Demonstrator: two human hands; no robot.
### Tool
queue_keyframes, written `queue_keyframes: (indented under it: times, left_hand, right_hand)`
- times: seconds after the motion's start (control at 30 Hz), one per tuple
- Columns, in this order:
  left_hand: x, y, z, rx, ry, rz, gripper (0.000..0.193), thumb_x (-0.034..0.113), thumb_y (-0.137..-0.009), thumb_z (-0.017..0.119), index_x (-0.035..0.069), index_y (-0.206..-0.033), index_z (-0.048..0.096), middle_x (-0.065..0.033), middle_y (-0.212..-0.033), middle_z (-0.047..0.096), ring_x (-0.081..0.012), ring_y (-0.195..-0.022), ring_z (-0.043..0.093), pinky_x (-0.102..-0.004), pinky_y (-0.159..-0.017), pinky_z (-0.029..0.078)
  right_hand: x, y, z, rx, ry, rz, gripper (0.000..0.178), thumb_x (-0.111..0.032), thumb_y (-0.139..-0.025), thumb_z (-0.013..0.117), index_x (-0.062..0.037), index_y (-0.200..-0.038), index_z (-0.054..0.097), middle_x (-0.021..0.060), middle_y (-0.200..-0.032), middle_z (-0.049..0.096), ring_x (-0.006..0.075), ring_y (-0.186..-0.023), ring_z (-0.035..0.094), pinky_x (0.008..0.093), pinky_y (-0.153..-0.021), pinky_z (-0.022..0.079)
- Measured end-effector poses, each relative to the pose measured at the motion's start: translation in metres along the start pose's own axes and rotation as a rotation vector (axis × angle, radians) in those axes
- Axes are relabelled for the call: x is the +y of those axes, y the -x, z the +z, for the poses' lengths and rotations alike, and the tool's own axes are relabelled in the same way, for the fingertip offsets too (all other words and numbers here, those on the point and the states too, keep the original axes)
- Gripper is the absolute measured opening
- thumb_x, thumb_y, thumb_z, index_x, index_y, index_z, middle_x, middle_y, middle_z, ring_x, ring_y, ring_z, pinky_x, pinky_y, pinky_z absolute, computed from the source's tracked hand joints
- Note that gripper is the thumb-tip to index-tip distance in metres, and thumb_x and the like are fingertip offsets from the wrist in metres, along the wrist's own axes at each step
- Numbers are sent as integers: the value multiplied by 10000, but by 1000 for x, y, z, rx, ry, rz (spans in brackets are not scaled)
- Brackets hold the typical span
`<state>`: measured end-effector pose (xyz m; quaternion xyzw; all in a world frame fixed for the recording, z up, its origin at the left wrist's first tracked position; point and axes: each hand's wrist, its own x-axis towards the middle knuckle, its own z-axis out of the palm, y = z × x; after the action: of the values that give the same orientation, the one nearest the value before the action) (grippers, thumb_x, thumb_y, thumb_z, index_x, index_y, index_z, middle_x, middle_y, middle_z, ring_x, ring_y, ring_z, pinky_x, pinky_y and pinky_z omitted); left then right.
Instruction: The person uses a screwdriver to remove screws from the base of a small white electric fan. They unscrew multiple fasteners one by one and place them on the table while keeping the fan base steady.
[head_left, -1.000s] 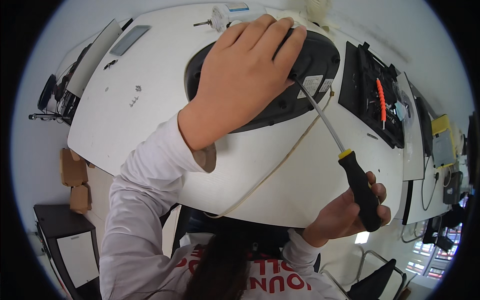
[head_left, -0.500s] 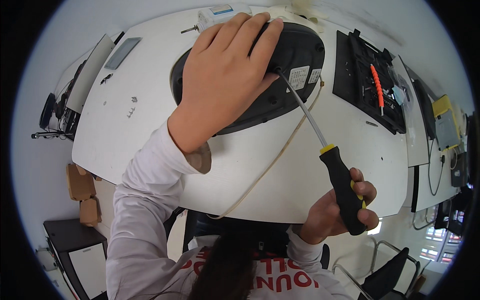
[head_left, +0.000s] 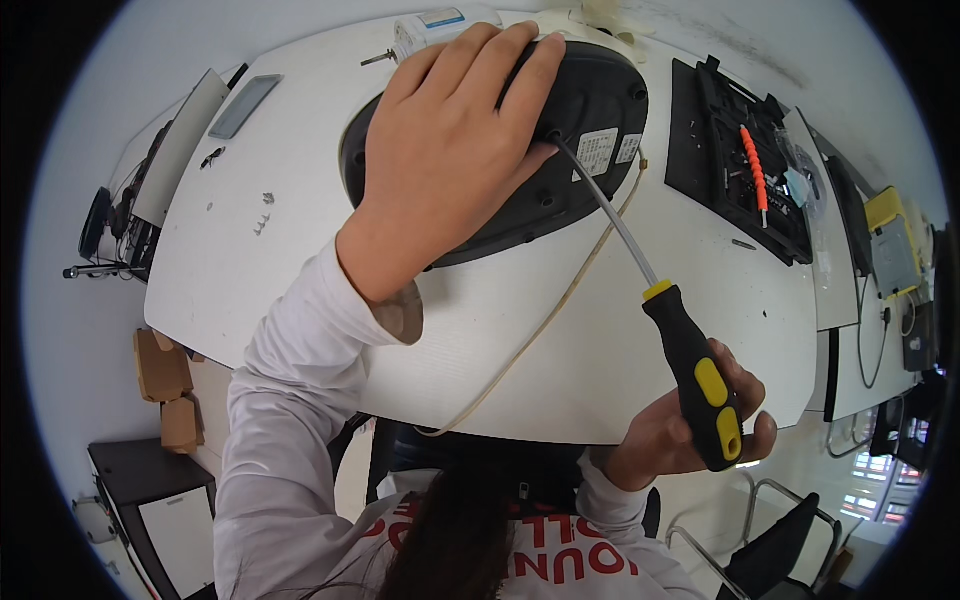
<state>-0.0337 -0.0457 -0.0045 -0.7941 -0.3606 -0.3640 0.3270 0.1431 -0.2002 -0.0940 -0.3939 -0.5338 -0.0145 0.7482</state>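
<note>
A black oval appliance base (head_left: 500,235), with recessed holes and white labels (head_left: 596,155), lies on the white table. My left hand (head_left: 455,150) holds it from above, fingers bent toward its far rim and thumb beside the screwdriver's tip. That tip sits in one of the base's holes. The screwdriver (head_left: 700,380) has a long metal shaft and a black-and-yellow handle, and slants down to the right. My right hand (head_left: 690,425) is closed around the handle, which partly hides the fingers. A cream cord (head_left: 560,305) runs from the base's right side toward the near table edge.
Several small screws (head_left: 265,212) lie at the left of the table (head_left: 300,130). Farther back is a grey flat panel (head_left: 246,106). A white motor-like cylinder (head_left: 445,25) stands behind the base. An open black tool case (head_left: 740,160) at the right holds an orange flexible shaft (head_left: 752,170).
The screwdriver handle has turned, so its yellow patches now face up. My right fingers have shifted round it, and the handle has moved slightly right. My left hand stays in place.
</note>
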Motion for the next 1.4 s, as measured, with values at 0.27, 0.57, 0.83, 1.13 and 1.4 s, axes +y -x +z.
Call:
queue_keyframes:
  times: [0.27,0.57,0.83,1.13,1.4]
  left_hand:
    - [-1,0,0,-10,-5,-4,741,209,-527,825,149,-1215,556,-18,-1165,588,-220,-1035,575,-317,-863,442]
    - [-1,0,1,-9,6,-8,747,213,-529,823,154,-1223,552,-15,-1172,585,-220,-1038,573,-318,-867,440]
    - [-1,2,1,-2,-7,-1,752,222,-531,825,154,-1228,550,-15,-1175,584,-220,-1029,575,-315,-865,439]
    - [1,-13,-21,-143,63,51,668,232,-629,761,14,-1210,513,-153,-1152,565,-295,-1033,560,-371,-847,443]
    - [1,-13,-21,-138,66,47,669,219,-602,768,7,-1189,527,-153,-1142,569,-292,-1021,561,-370,-837,443]
  right_hand:
    - [2,-1,8,64,-80,34,425,-399,-781,711,-286,-1084,435,125,-1149,485,321,-992,576,441,-861,517]
    - [-1,2,-5,5,44,-15,490,-389,-808,687,-210,-1164,403,112,-1126,531,297,-1043,577,472,-945,490]
    - [-8,-6,11,18,-11,26,458,-464,-768,697,-261,-1090,441,191,-1156,455,356,-1019,553,336,-785,559]
    - [-16,-4,-3,-2,17,83,533,-260,-779,737,-199,-1193,406,194,-1104,546,348,-1048,590,434,-888,536]
    - [-5,-8,-7,-75,56,77,555,-609,-784,601,-221,-1141,429,157,-1077,548,302,-1093,524,452,-922,486]
